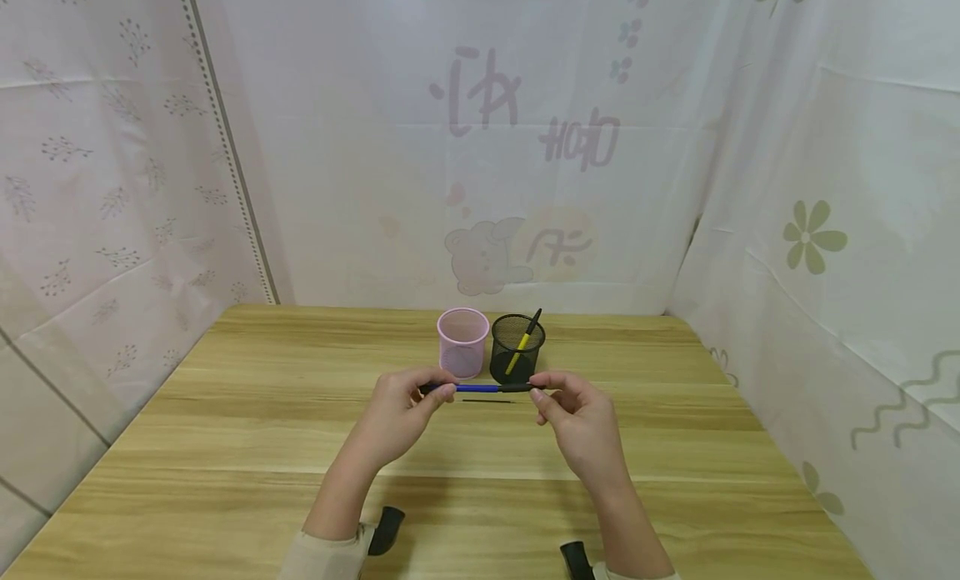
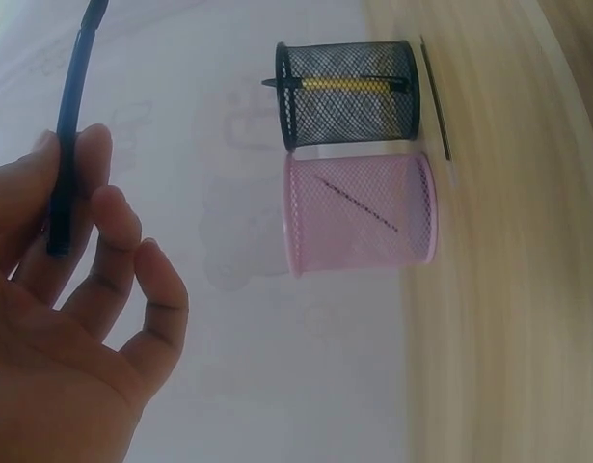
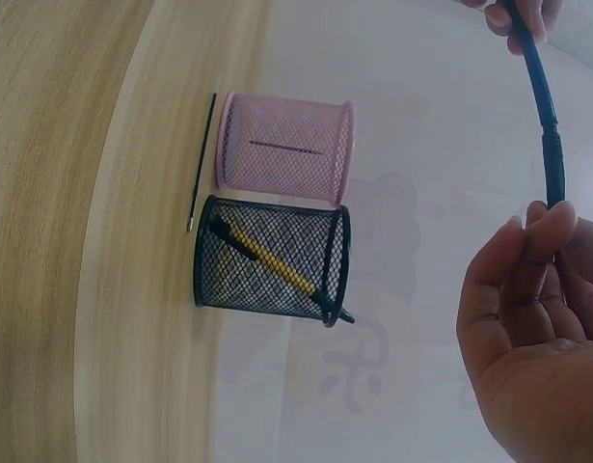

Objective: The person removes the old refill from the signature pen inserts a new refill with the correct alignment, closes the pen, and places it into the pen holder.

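A blue pen (image 1: 477, 388) with black ends is held level between both hands, raised over the table. My left hand (image 1: 405, 409) pinches its left end between thumb and fingers. At the right end, the thumb and fingers of my right hand (image 1: 581, 422) pinch the black grip section. On the table just beyond lies a thin dark pen refill (image 1: 489, 401). Behind it stand a pink mesh pen holder (image 1: 462, 355) and a black mesh pen holder (image 1: 504, 367), side by side. A yellow and black pen (image 1: 522, 342) leans inside the black one.
The wooden table (image 1: 225, 447) reaches back to a printed curtain (image 1: 337, 188), with further curtains on both sides. Through the pink mesh in the left wrist view, a thin dark stick (image 2: 359, 204) shows slanted inside the holder.
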A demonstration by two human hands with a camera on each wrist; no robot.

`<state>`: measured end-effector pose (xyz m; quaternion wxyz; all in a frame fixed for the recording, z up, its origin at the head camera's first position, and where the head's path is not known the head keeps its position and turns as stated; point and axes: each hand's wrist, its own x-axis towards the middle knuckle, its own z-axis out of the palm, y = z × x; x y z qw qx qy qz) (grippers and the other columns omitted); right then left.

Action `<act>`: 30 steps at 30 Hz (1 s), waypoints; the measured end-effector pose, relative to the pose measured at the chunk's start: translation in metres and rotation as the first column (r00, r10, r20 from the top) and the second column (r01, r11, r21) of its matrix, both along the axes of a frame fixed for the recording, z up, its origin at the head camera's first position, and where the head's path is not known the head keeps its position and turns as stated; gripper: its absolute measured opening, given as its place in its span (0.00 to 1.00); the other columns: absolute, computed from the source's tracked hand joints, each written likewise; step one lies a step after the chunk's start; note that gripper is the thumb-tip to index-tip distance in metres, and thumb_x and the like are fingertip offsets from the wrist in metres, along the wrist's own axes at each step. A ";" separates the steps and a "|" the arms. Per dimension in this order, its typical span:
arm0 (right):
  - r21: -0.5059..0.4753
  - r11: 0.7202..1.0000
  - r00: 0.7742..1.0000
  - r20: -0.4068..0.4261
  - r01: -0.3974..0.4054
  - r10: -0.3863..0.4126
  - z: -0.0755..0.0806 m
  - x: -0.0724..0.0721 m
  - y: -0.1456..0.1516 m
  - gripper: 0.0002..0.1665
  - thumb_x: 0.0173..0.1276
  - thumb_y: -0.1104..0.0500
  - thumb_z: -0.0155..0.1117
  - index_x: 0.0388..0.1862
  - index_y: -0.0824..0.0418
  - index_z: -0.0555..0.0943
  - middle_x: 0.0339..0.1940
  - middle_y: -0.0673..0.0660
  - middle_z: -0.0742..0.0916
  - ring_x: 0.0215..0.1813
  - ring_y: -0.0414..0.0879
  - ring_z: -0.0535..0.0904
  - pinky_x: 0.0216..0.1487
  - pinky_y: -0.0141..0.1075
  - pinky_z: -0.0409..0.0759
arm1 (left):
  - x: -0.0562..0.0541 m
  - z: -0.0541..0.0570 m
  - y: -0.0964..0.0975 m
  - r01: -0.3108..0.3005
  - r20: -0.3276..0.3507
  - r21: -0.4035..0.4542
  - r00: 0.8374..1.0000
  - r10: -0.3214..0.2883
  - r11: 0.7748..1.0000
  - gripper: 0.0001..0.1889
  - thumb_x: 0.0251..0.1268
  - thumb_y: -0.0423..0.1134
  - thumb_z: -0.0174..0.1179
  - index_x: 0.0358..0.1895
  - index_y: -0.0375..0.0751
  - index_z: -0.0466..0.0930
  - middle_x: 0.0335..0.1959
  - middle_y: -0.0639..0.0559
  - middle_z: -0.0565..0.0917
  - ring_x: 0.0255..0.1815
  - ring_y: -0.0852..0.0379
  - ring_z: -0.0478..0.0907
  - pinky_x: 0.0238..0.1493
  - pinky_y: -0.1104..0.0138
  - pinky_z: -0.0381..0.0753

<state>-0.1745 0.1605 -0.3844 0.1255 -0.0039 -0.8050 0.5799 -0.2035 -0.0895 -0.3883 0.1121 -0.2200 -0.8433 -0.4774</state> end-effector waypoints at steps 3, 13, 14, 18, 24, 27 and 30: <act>-0.004 1.000 1.000 -0.007 -0.003 0.003 0.000 0.000 0.000 0.07 0.73 0.65 0.72 0.48 0.58 0.89 0.29 0.58 0.86 0.29 0.42 0.82 0.25 0.30 0.65 | 0.000 0.000 0.000 -0.002 0.002 0.003 1.000 0.002 1.000 0.05 0.76 0.36 0.65 0.45 0.44 0.91 0.35 0.51 0.91 0.37 0.58 0.85 0.44 0.63 0.84; -0.023 0.999 0.999 0.012 -0.032 0.033 0.000 -0.001 -0.001 0.07 0.77 0.59 0.69 0.49 0.61 0.88 0.41 0.57 0.90 0.30 0.42 0.82 0.25 0.30 0.66 | -0.001 0.000 -0.001 -0.004 -0.016 0.006 1.000 0.004 1.000 0.05 0.76 0.37 0.66 0.46 0.45 0.91 0.35 0.59 0.90 0.34 0.64 0.80 0.43 0.66 0.83; -0.022 0.999 0.999 0.017 -0.033 0.034 0.000 -0.002 -0.001 0.08 0.78 0.58 0.69 0.48 0.61 0.88 0.41 0.57 0.90 0.31 0.42 0.82 0.26 0.30 0.66 | -0.001 0.000 -0.001 -0.006 -0.019 0.005 1.000 0.006 1.000 0.05 0.76 0.37 0.66 0.46 0.46 0.91 0.35 0.59 0.90 0.34 0.64 0.80 0.43 0.66 0.83; -0.012 1.000 0.998 0.053 -0.029 0.029 0.000 -0.003 0.000 0.12 0.80 0.53 0.67 0.46 0.61 0.88 0.39 0.55 0.90 0.31 0.41 0.82 0.26 0.31 0.67 | -0.001 0.001 -0.001 -0.009 -0.034 0.002 0.999 0.009 1.000 0.05 0.75 0.37 0.67 0.46 0.49 0.91 0.35 0.59 0.90 0.34 0.64 0.80 0.43 0.67 0.83; -0.012 1.000 0.996 0.083 -0.028 0.029 0.000 -0.004 0.000 0.17 0.82 0.49 0.64 0.42 0.61 0.88 0.33 0.54 0.88 0.32 0.43 0.83 0.33 0.31 0.76 | -0.001 0.002 -0.001 -0.002 -0.047 0.002 0.999 0.002 1.000 0.05 0.75 0.36 0.66 0.46 0.49 0.91 0.36 0.59 0.90 0.34 0.65 0.80 0.43 0.66 0.83; -0.020 0.999 0.996 0.087 -0.027 0.028 0.000 -0.004 -0.001 0.20 0.82 0.47 0.63 0.38 0.62 0.87 0.30 0.53 0.87 0.33 0.44 0.83 0.40 0.31 0.83 | 0.000 0.002 -0.001 0.001 -0.051 0.002 0.999 -0.001 1.000 0.05 0.75 0.36 0.67 0.46 0.49 0.91 0.36 0.59 0.91 0.34 0.64 0.81 0.44 0.66 0.83; -0.007 1.000 0.994 0.109 -0.011 0.011 0.000 -0.004 -0.001 0.24 0.83 0.43 0.61 0.35 0.62 0.86 0.27 0.52 0.86 0.34 0.45 0.84 0.42 0.33 0.83 | 0.000 0.003 -0.001 0.005 -0.054 0.003 0.999 -0.005 1.000 0.05 0.75 0.37 0.67 0.46 0.49 0.91 0.38 0.59 0.92 0.35 0.62 0.83 0.44 0.65 0.84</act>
